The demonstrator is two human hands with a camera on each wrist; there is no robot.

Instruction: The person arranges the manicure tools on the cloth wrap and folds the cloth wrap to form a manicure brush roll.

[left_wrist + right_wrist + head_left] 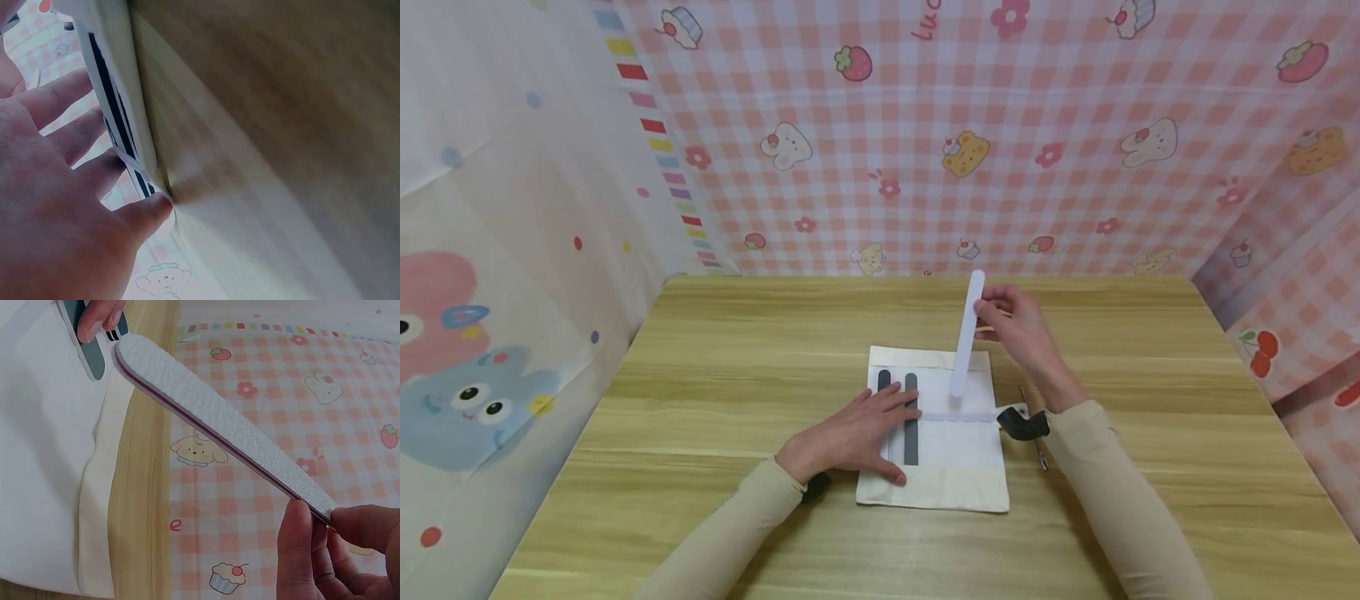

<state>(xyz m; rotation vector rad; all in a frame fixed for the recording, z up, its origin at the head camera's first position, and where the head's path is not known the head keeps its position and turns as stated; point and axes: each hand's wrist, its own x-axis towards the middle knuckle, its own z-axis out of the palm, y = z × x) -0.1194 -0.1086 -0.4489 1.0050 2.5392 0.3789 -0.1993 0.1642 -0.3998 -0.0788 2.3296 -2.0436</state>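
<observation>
My right hand [1017, 327] pinches a white nail file [967, 333] near its upper end, and the file's lower end hangs above a cream fabric organizer [955, 490]. In the right wrist view the nail file [212, 415] shows a rough pale face and a dark reddish edge. My left hand [857, 429] lies with spread fingers over the organizer's left side. Under and beside those fingers are two dark grey nail files [912, 446], one partly covered. A pale elastic band [958, 417] crosses the organizer's middle. In the left wrist view the thumb touches the organizer's edge.
A thin metal tool [1042, 454] lies right of the organizer, partly hidden by the black wrist strap [1024, 425]. The wooden table [737, 358] meets a pink checked cloth [820, 192] at the back. A white printed cloth [512, 208] hangs on the left.
</observation>
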